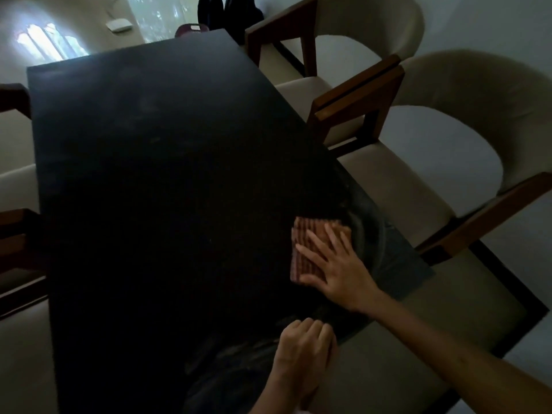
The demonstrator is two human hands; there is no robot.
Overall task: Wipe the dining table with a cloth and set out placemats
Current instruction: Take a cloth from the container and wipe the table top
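Observation:
A long dark dining table fills the middle of the view. Near its right edge lies a folded reddish striped cloth. My right hand lies flat on the cloth with fingers spread and straight, pressing it to the tabletop. My left hand rests at the near right edge of the table with its fingers curled under, holding nothing that shows. Faint wet streaks mark the surface around the cloth. No placemats are in view.
Two cream upholstered chairs with wooden arms stand close along the table's right side. Parts of dark chair arms show at the left edge. A small white object lies on the floor beyond the far end.

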